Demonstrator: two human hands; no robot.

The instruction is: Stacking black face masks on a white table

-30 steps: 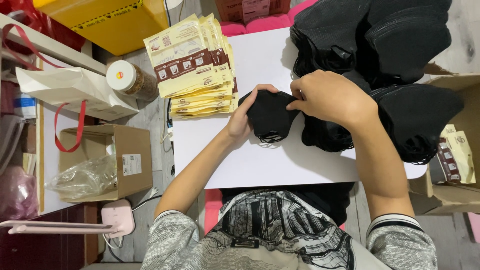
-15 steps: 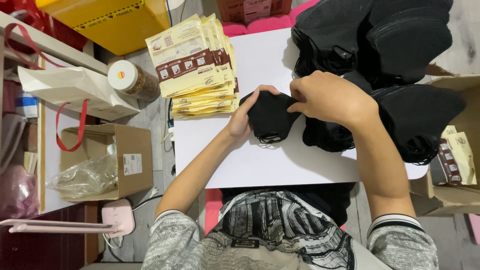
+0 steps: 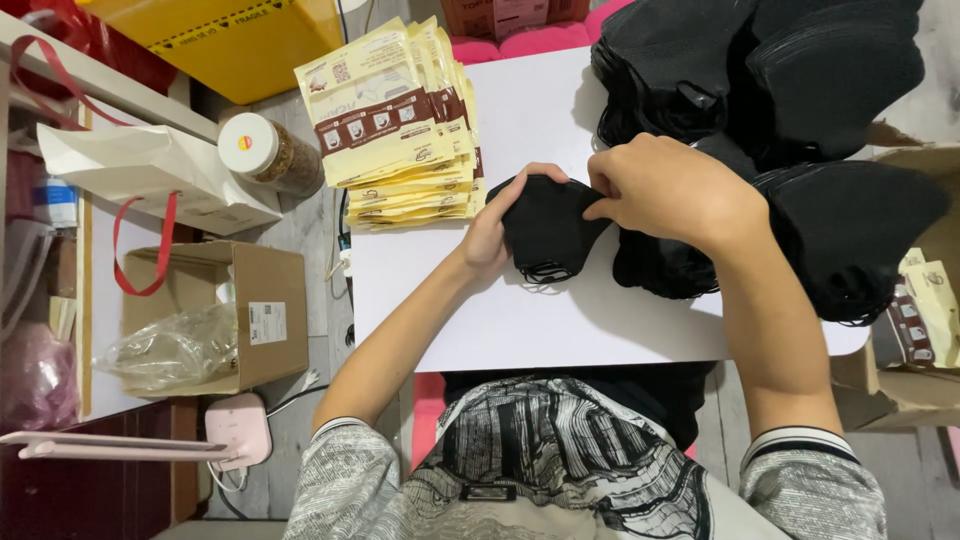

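Black masks (image 3: pixel 548 232), a small folded bundle of them, sit between the two hands over the white table (image 3: pixel 520 320), a little above its middle and just in front of the person's chest.

Head view: the left hand (image 3: pixel 492 232) cups the bundle from its left side, thumb curled over the top edge and palm against the cloth, so it is closed around that end. The right hand (image 3: pixel 668 190) comes in from the right and above, fingertips pinched on the bundle's upper right corner; it is closed on the cloth as well. The bundle's long axis runs roughly from upper left to lower right, its pointed end and thin ear loops hanging toward the person. Both hands touch it; the left one carries more of it, while the right one only grips the edge.

Just right of the bundle, touching the right wrist's shadow, lies a bigger heap of black masks (image 3: pixel 780 150) that spreads to the table's far right corner. Left of the left hand, near but apart, stands a stack of cream packets (image 3: pixel 400 130) with brown bands. Off the table to the left are a jar (image 3: pixel 268 152) with a white lid, a white paper bag (image 3: pixel 140 170) with red handles and an open cardboard box (image 3: pixel 215 315) holding a clear plastic bag.
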